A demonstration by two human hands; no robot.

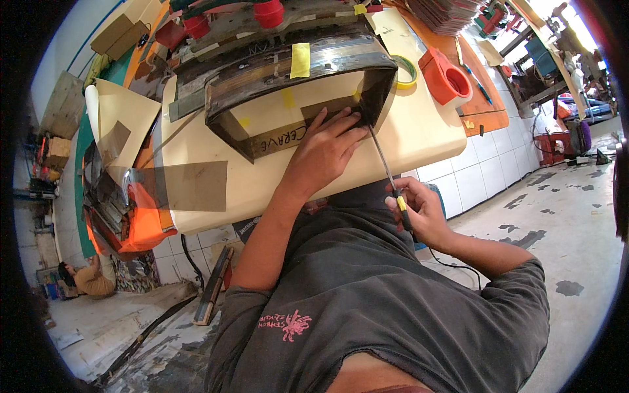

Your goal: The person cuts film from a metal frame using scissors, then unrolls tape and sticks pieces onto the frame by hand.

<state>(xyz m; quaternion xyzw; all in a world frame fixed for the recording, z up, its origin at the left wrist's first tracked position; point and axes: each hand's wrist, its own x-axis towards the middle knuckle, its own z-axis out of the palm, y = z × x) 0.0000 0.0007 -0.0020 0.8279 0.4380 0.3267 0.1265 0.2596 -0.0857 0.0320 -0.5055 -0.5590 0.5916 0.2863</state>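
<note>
A dark, smoky plastic frame, shaped like an open curved box, lies on the cream table sheet, with a strip of yellow tape on its upper side. My left hand rests with outstretched fingers on its near dark strip, close to the right corner. In my right hand is a soldering iron with a black handle, a band of yellow on it and a long thin metal shaft. Its tip meets the frame's right corner beside my left fingertips; the exact contact point is too small to make out.
Right of the frame lie a yellow tape roll and a red tape dispenser. A smoky flat sheet overhangs the cream table sheet at left, near an orange bag. A black cord runs past my right forearm. Another person is at far left.
</note>
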